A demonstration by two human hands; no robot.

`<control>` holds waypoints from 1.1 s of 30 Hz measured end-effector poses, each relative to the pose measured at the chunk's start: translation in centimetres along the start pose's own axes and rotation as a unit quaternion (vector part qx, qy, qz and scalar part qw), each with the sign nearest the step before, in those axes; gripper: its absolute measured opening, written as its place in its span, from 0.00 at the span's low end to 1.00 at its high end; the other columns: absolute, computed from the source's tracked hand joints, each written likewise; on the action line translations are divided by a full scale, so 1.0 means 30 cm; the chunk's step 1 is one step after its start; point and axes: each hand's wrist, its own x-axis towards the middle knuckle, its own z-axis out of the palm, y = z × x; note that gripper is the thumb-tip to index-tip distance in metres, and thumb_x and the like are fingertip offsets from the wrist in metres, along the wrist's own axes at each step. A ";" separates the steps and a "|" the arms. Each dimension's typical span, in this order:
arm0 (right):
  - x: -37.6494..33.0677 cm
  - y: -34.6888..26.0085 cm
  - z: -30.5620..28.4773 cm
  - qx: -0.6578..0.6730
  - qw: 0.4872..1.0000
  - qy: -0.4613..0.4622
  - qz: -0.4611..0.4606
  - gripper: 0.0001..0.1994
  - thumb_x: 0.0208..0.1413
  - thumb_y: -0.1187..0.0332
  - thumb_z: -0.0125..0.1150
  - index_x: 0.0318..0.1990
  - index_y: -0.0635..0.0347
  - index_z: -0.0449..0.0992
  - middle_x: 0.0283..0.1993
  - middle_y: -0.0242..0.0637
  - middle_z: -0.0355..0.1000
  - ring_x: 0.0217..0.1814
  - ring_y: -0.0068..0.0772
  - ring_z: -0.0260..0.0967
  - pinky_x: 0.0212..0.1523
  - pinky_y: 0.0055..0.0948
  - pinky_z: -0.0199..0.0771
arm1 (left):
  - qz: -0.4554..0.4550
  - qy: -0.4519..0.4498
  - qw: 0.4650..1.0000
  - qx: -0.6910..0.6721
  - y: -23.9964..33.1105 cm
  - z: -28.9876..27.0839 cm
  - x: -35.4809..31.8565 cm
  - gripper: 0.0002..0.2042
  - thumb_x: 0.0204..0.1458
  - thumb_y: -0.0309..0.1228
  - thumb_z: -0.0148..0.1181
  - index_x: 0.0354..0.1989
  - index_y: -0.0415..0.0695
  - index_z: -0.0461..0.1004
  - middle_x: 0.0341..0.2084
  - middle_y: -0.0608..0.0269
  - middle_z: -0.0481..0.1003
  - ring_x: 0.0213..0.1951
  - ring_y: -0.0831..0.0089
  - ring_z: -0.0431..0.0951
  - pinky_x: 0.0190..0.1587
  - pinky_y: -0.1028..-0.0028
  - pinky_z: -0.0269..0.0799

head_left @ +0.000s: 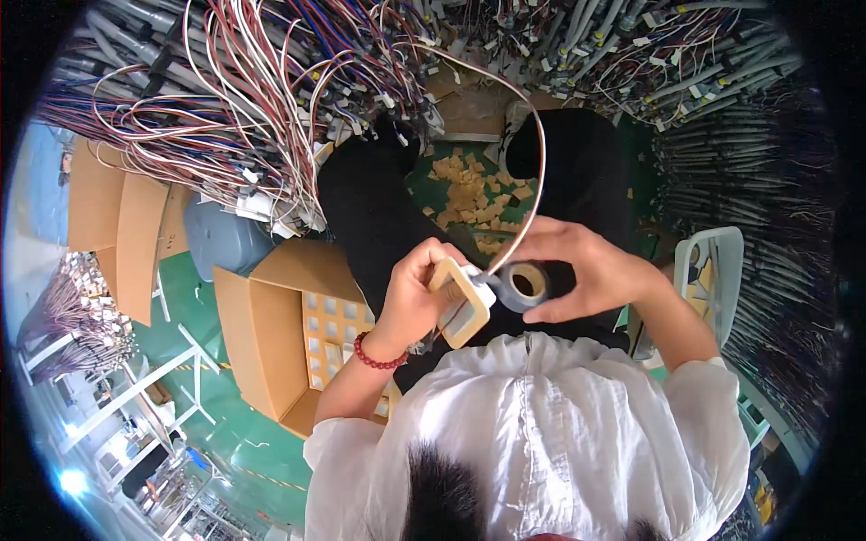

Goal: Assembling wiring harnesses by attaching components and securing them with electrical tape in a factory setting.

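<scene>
My left hand [408, 296] is closed around a small rectangular part with a tan rim [470, 317] and a white edge. A red and white wire [542, 149] runs from the harness bundle down to this part. Fingers curved, my right hand [591, 269] grips a roll of dark tape [511, 296] with a pale core. The roll sits right beside the white edge of the part, where the wire meets it. Whether a strip of tape is stuck to the wire there is too small to tell.
Thick bundles of wire harnesses [234, 81] hang ahead and at the left, more [722, 171] at the right. An open cardboard box [257, 338] with gridded white pieces stands at the left. Tan scraps [469, 191] litter the green floor. A pale plastic bin [722, 270] is at the right.
</scene>
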 end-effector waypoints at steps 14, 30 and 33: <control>-0.059 0.059 0.075 0.517 0.822 0.050 0.233 0.26 0.57 0.51 0.54 0.43 0.73 0.75 0.32 0.41 0.74 0.28 0.30 0.72 0.31 0.29 0.77 | 0.443 -0.006 0.676 0.590 0.108 0.028 0.044 0.07 0.38 0.22 0.58 0.20 0.44 0.65 0.30 0.60 0.72 0.29 0.68 0.76 0.28 0.74 0.76; -0.050 0.061 0.046 0.144 0.974 0.099 0.146 0.29 0.39 0.72 0.72 0.54 0.59 0.71 0.53 0.34 0.62 0.55 0.32 0.61 0.55 0.32 0.64 | 0.291 0.041 0.875 0.385 0.016 0.046 -0.008 0.11 0.36 0.11 0.61 0.21 0.39 0.66 0.28 0.55 0.75 0.25 0.67 0.76 0.26 0.75 0.71; 0.001 0.066 0.012 0.013 0.998 0.005 0.055 0.29 0.39 0.65 0.74 0.51 0.60 0.73 0.46 0.38 0.67 0.47 0.33 0.66 0.45 0.30 0.66 | 0.249 0.004 0.927 0.281 0.027 0.047 -0.002 0.12 0.38 0.11 0.60 0.20 0.40 0.64 0.28 0.54 0.75 0.26 0.72 0.73 0.28 0.77 0.68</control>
